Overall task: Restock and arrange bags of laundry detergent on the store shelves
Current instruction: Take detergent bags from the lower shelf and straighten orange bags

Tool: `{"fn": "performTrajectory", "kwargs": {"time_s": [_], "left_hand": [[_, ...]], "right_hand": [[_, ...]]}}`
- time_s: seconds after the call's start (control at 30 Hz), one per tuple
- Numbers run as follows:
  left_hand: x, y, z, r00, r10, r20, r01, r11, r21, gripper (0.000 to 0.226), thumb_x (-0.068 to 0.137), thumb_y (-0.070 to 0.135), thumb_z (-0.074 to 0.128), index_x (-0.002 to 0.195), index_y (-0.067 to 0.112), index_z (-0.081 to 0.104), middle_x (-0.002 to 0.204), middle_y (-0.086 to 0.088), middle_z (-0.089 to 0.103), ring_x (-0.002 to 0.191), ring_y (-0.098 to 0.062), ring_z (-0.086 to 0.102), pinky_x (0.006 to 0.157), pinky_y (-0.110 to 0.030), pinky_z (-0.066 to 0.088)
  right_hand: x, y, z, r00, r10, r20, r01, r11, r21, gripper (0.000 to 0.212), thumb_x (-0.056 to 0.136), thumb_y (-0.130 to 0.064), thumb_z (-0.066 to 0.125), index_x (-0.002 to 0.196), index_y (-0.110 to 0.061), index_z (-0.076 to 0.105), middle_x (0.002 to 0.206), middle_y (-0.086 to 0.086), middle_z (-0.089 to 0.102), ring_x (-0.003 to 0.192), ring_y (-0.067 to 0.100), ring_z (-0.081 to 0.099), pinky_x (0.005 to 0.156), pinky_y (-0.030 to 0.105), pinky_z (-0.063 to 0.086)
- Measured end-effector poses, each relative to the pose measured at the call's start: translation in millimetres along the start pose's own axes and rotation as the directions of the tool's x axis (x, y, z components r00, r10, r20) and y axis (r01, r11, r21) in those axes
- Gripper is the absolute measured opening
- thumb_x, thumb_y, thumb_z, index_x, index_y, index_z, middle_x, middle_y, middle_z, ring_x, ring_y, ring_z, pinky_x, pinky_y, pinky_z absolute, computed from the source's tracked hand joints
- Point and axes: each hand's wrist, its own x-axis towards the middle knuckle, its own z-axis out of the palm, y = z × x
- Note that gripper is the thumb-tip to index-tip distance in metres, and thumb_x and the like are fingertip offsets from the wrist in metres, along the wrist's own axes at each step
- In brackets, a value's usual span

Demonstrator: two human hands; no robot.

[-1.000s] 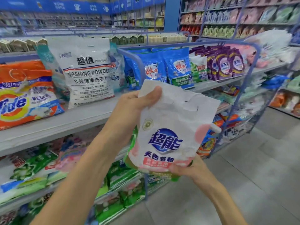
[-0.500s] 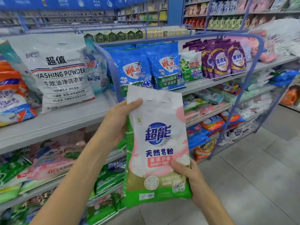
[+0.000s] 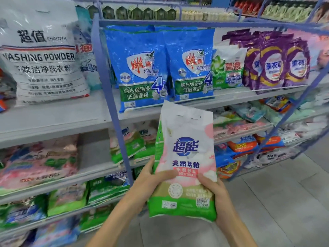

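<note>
I hold a white, pink and green detergent bag [image 3: 185, 154] upright in front of the shelves, its printed face toward me. My left hand [image 3: 151, 182] grips its lower left side, thumb across the front. My right hand [image 3: 211, 189] grips the lower right side, thumb on the front. Behind the bag, the second shelf [image 3: 99, 172] holds similar pink and green bags [image 3: 131, 145], with a gap to their left.
The top shelf [image 3: 58, 118] carries a large white washing powder sack [image 3: 41, 56], two blue bags [image 3: 140, 68], a green bag [image 3: 227, 68] and purple bags [image 3: 277, 65]. A blue metal upright [image 3: 108, 90] divides the shelving. Grey tiled floor [image 3: 277, 202] lies to the right.
The bag went from tilted to upright and sank lower in view. My left hand slid from the bag's top edge down to its lower left side. My view moved right and closer to the shelves.
</note>
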Motion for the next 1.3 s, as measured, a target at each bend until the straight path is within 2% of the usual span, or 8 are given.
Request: {"fn": "performTrajectory", "kwargs": {"time_s": [0.23, 0.37, 0.6, 0.7, 0.87, 1.03, 1.13, 1.3], "left_hand": [[24, -29, 27, 0.987, -0.096, -0.132, 0.106, 0.992, 0.075, 0.165, 0.028, 0.045, 0.105, 0.161, 0.028, 0.008, 0.143, 0.01, 0.058, 0.125, -0.018, 0.062, 0.112, -0.045, 0.044], [37, -51, 61, 0.966, -0.106, -0.235, 0.101, 0.994, -0.034, 0.103, 0.049, 0.025, 0.101, 0.138, 0.018, 0.05, 0.118, -0.001, 0.075, 0.108, -0.025, 0.073, 0.105, -0.05, 0.05], [74, -69, 96, 0.87, -0.179, -0.459, 0.028, 0.948, -0.316, 0.036, 0.075, 0.012, 0.082, 0.108, 0.004, 0.069, 0.095, -0.016, 0.079, 0.079, -0.031, 0.077, 0.071, -0.038, 0.062], [103, -63, 90, 0.867, -0.153, -0.475, -0.049, 0.921, -0.386, 0.047, 0.079, 0.026, 0.075, 0.119, 0.001, 0.067, 0.103, -0.018, 0.077, 0.089, -0.034, 0.076, 0.078, -0.041, 0.06], [174, -37, 55, 0.836, -0.02, -0.548, -0.19, 0.927, -0.324, 0.081, 0.076, 0.044, 0.084, 0.145, 0.017, 0.05, 0.122, -0.01, 0.073, 0.107, -0.033, 0.073, 0.1, -0.053, 0.052], [245, -15, 38, 0.826, 0.09, -0.556, -0.27, 0.93, -0.25, 0.056, 0.086, 0.027, 0.075, 0.138, 0.015, 0.056, 0.106, -0.01, 0.078, 0.089, -0.029, 0.077, 0.075, -0.043, 0.061], [264, -18, 37, 0.833, 0.127, -0.538, -0.282, 0.935, -0.215, 0.048, 0.086, 0.021, 0.075, 0.13, 0.009, 0.06, 0.099, -0.012, 0.079, 0.082, -0.029, 0.077, 0.071, -0.04, 0.061], [270, -14, 41, 0.819, 0.278, -0.502, -0.327, 0.945, -0.011, 0.067, 0.058, 0.027, 0.091, 0.12, 0.018, 0.067, 0.101, -0.004, 0.079, 0.095, -0.029, 0.076, 0.098, -0.053, 0.053]], "right_hand": [[51, -4, -44, 0.975, 0.213, 0.067, -0.209, 0.976, -0.06, 0.081, 0.061, -0.034, 0.089, 0.132, -0.006, 0.063, 0.121, 0.028, 0.069, 0.11, 0.05, 0.067, 0.099, 0.069, 0.048], [82, -18, -75, 0.951, 0.293, 0.094, -0.28, 0.951, -0.135, 0.057, 0.081, -0.039, 0.073, 0.128, -0.007, 0.066, 0.114, 0.023, 0.074, 0.102, 0.042, 0.073, 0.081, 0.051, 0.062], [122, -27, -103, 0.928, 0.369, 0.054, -0.348, 0.909, -0.23, 0.08, 0.068, -0.05, 0.09, 0.136, -0.019, 0.062, 0.119, 0.015, 0.074, 0.107, 0.038, 0.073, 0.099, 0.058, 0.053], [150, -42, -101, 0.945, 0.313, 0.095, -0.273, 0.914, -0.301, 0.073, 0.072, -0.039, 0.086, 0.137, -0.021, 0.059, 0.118, 0.009, 0.076, 0.104, 0.032, 0.074, 0.098, 0.055, 0.055], [214, -67, -71, 0.98, 0.116, 0.16, -0.048, 0.925, -0.377, 0.083, 0.061, -0.062, 0.087, 0.134, -0.032, 0.062, 0.129, -0.002, 0.071, 0.114, 0.023, 0.07, 0.105, 0.051, 0.05], [286, -68, -55, 0.989, -0.032, 0.144, 0.083, 0.928, -0.364, 0.092, 0.057, -0.059, 0.084, 0.139, -0.024, 0.059, 0.129, -0.003, 0.07, 0.121, 0.022, 0.066, 0.112, 0.051, 0.044], [307, -61, -60, 0.988, -0.056, 0.146, 0.103, 0.933, -0.344, 0.071, 0.071, -0.046, 0.083, 0.135, -0.023, 0.062, 0.121, -0.004, 0.074, 0.113, 0.021, 0.07, 0.108, 0.049, 0.049], [314, -61, -61, 0.96, -0.072, 0.272, 0.162, 0.932, -0.324, 0.031, 0.074, -0.026, 0.077, 0.104, -0.019, 0.071, 0.098, 0.001, 0.08, 0.091, 0.021, 0.077, 0.085, 0.036, 0.056]]}}
